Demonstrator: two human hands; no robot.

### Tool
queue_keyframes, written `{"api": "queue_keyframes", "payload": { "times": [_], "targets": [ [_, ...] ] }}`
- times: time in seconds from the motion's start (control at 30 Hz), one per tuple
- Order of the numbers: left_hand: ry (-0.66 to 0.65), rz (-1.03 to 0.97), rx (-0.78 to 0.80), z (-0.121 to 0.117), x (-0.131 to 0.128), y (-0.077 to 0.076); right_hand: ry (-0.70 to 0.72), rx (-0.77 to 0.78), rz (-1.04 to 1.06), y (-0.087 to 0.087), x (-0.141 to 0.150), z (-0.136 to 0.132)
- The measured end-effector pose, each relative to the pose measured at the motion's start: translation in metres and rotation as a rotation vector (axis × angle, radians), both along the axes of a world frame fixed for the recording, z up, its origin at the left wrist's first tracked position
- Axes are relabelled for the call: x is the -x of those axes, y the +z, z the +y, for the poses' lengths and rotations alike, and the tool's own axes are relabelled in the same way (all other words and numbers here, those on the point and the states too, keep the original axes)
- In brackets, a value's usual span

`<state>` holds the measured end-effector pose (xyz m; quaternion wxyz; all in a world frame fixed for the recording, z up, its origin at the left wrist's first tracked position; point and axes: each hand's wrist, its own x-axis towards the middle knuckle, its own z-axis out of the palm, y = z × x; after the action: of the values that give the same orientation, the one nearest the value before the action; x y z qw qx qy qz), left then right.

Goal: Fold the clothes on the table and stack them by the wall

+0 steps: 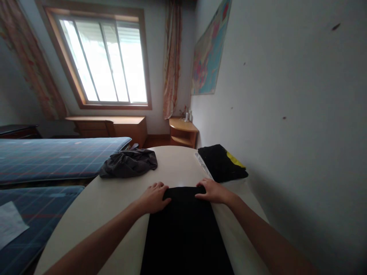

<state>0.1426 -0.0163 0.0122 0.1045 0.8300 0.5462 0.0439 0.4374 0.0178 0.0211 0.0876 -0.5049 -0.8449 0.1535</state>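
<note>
L hand (155, 197), R hand (213, 191) part-curled at black cloth (186, 233) far corners; pinch: can't tell. Advise: edge betw. grips straight, taut.

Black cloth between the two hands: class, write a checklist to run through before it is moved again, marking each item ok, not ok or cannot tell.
1. Left hand at the far left corner of the black cloth: ok.
2. Right hand at its far right corner: ok.
3. Far edge roughly straight between the hands: ok.
4. Near end fully in view: not ok, the picture cuts it off.
5. Surface free of creases: cannot tell, too dark.
6. Dark grey fabric on the table apart from the black cloth: ok.
</note>
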Motion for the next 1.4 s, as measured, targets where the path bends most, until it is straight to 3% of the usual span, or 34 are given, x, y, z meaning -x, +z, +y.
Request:
{"api": "queue_keyframes", "payload": {
  "times": [0.13, 0.3, 0.47, 0.67, 0.87, 0.97, 1.1, 1.4],
  "targets": [
    [0.018, 0.04, 0.078, 0.025, 0.018, 0.012, -0.084, 0.159, -0.016, 0.007, -0.005, 0.009],
    [0.024, 0.058, 0.216, 0.049, 0.026, 0.016, -0.102, 0.245, -0.044, 0.013, -0.001, 0.019],
    [-0.011, 0.061, 0.29, 0.056, 0.026, 0.02, -0.077, 0.253, -0.093, 0.018, 0.006, 0.022],
    [0.008, -0.039, 0.226, 0.059, 0.028, 0.026, -0.041, 0.264, 0.007, 0.016, 0.007, 0.029],
    [0.146, -0.27, -0.033, 0.069, 0.029, 0.043, -0.169, 0.009, 0.2, 0.022, 0.006, 0.045],
    [0.2, -0.425, -0.106, 0.071, 0.027, 0.052, -0.212, 0.002, 0.423, 0.028, 0.007, 0.049],
    [0.242, -0.681, -0.081, 0.065, 0.025, 0.056, -0.164, 0.063, 0.772, 0.033, 0.005, 0.044],
    [0.24, -1.119, 0.129, 0.033, 0.024, 0.053, -0.125, 0.289, 1.028, 0.031, -0.003, 0.019]
  ]
}}
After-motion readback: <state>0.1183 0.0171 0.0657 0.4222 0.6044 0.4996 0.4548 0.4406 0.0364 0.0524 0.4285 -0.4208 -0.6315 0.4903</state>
